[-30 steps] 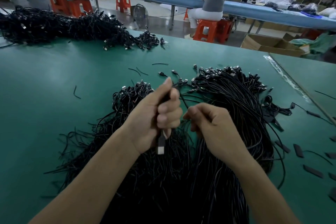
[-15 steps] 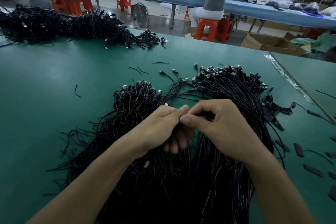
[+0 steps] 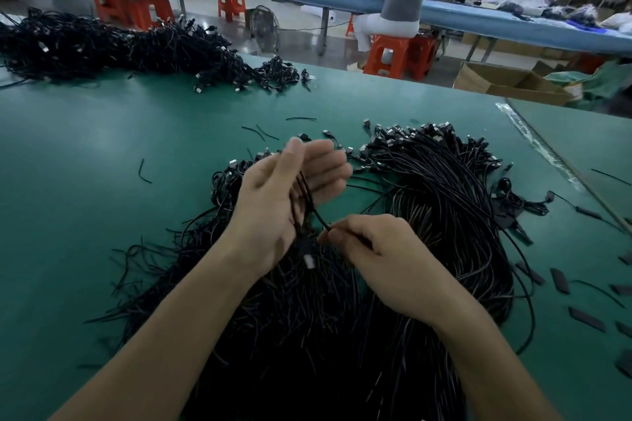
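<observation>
Two-handed above the cable pile point(image 3: 444, 215) on the green table point(image 3: 102, 188), cradles a few black cables point(image 3: 301, 188) across the open, loosely spread left hand point(image 3: 280, 205) and pinches one cable point(image 3: 319, 218) in the curled right hand point(image 3: 379, 256).

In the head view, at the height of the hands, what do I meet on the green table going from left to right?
Short cable scrap → left hand → right hand, pinching a cable → flat black strips.

The cables point(image 3: 444, 215) are black with silver plugs point(image 3: 309, 261), the table point(image 3: 85, 181) teal-green, the stools point(image 3: 393, 51) orange-red.
</observation>
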Demonstrator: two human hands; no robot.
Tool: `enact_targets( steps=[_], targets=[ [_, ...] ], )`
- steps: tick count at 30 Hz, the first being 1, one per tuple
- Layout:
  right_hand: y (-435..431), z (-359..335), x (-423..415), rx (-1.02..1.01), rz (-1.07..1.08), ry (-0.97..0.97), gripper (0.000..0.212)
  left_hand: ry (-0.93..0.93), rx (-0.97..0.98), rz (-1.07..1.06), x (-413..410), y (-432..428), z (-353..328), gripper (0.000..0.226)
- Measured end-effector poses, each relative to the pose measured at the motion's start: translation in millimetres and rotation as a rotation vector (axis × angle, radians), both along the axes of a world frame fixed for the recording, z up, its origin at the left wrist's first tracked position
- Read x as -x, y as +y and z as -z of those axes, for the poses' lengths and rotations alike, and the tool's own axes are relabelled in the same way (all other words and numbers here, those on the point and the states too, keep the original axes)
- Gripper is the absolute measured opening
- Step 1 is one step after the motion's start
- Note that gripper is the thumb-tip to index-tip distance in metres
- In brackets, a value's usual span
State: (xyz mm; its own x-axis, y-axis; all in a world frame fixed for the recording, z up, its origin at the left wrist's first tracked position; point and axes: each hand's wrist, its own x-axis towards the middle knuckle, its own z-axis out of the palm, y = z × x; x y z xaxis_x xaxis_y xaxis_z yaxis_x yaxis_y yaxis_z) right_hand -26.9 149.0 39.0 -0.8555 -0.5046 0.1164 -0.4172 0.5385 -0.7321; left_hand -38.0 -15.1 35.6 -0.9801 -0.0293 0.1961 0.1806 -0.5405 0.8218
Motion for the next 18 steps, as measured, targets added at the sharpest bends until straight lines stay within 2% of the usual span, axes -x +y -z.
enact_targets(
  steps=[3,6,7,11,15,18],
  targets=[
    [4,-12,-3,-0.095,-0.048,0.045,0.029,0.108,0.616,-0.231,0,2,16,0.04],
    [8,-22,-4,-0.083,-0.051,0.084,0.022,0.117,0.928,-0.146,-6,5,18,0.037],
    [10,-24,-3,-0.066,-0.044,0.104,0.02,0.09,0.955,-0.093,-8,5,17,0.043],
    [13,-27,0,0.116,0.002,0.164,0.015,-0.078,0.786,0.146,-17,5,5,0.065],
    [11,-24,1,0.291,0.058,0.181,0.012,-0.135,0.666,0.35,-19,-2,-2,0.059],
    [8,-19,2,0.467,-0.001,0.012,0.013,-0.167,0.491,0.559,-20,-10,-4,0.055]
  ],
)
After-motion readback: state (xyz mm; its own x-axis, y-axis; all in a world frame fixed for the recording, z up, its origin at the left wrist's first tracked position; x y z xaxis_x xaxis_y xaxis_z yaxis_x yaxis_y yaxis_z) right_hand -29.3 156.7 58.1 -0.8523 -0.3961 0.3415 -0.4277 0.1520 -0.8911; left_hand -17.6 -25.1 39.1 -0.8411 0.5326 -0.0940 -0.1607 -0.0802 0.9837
